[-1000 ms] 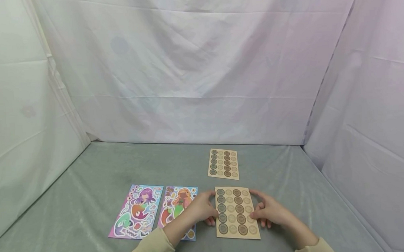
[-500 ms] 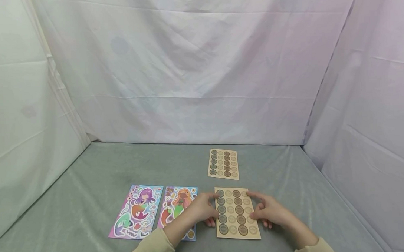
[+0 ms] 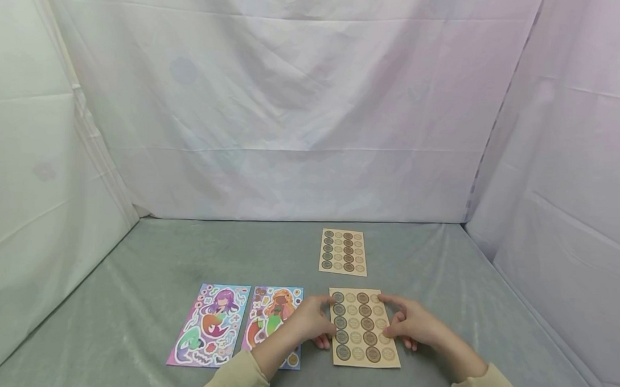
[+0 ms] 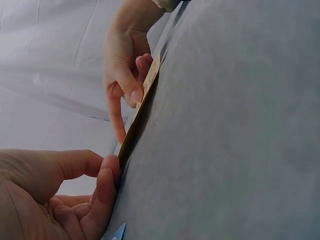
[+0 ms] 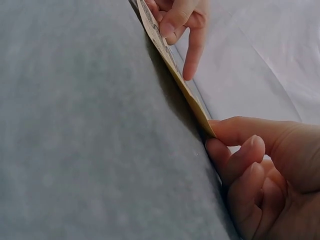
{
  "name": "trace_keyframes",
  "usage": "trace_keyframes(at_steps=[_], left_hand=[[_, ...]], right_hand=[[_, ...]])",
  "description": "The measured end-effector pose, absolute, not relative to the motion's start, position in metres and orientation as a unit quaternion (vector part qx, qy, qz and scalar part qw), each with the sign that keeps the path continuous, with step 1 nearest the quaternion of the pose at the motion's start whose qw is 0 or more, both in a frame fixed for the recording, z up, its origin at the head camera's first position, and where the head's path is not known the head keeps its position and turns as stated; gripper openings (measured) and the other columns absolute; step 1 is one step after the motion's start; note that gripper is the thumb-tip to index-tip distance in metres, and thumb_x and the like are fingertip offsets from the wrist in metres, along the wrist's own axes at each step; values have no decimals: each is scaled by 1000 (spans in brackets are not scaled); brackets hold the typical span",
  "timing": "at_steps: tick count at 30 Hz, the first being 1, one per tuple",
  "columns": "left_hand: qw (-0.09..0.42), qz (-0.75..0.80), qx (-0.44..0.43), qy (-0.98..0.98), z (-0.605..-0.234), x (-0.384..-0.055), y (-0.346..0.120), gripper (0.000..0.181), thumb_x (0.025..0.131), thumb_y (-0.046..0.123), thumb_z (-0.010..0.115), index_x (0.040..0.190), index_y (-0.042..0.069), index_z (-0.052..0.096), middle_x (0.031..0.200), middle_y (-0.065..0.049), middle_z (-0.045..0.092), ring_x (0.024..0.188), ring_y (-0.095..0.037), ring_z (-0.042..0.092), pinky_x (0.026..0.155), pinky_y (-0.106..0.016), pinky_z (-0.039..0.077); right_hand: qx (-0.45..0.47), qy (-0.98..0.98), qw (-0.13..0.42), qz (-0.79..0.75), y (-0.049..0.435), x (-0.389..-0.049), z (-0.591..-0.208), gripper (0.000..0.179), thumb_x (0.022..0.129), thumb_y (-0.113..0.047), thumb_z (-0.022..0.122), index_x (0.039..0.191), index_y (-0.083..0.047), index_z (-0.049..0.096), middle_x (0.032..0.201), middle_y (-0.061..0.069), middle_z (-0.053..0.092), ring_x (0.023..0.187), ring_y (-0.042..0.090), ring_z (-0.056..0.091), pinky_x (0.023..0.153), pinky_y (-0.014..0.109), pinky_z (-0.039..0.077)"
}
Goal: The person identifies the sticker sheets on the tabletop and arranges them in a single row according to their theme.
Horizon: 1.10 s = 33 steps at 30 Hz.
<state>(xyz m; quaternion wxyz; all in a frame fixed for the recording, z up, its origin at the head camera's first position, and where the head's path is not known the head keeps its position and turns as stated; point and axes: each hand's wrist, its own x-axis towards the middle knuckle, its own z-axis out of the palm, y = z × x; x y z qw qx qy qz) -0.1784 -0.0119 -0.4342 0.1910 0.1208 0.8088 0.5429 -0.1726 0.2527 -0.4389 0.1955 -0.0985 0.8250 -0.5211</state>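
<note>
A tan sticker sheet [image 3: 360,345] with columns of round brown and pale seals is held between both hands at the front of the table. My left hand [image 3: 308,319] pinches its left edge, index fingertip at the far left corner. On the right edge, my right hand [image 3: 416,325] grips in mirror fashion, its index finger lying on the top near the far corner. In the right wrist view the thumb sits over the sheet [image 5: 172,70] and a fingertip under it. A dark shadow gap shows beneath the sheet in both wrist views.
A second tan seal sheet [image 3: 342,252] lies farther back on the grey cloth-covered table [image 3: 435,269]. To the left are two mermaid sticker sheets [image 3: 209,328], [image 3: 273,308] side by side, the nearer one partly behind the left arm. White curtains [image 3: 286,103] enclose the back and sides.
The far edge of the held seal sheet has dropped slightly toward me, and the right index finger has come onto its top near the corner. The other sheets stay put.
</note>
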Motion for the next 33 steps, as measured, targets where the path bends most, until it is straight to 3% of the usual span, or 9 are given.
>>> trace_keyframes(at_steps=[17,33], left_hand=[[168,507,112,838,-436,-178,-9,68,65,-9,74,130,-1,54,50,-10,59,31,-12,51,32,-27,45],[164,485,127,850,-435,-180,-10,72,65,-3,78,132,-1,53,49,-9,57,31,-12,49,30,-27,43]], right_hand=[[-78,855,168,-484,247,-170,-435,81,73,-5,79,142,2,39,51,1,48,32,6,39,33,22,34],[-82,867,166,-462,247,-170,-432,79,74,-7,79,142,2,40,52,3,51,33,6,43,32,24,39]])
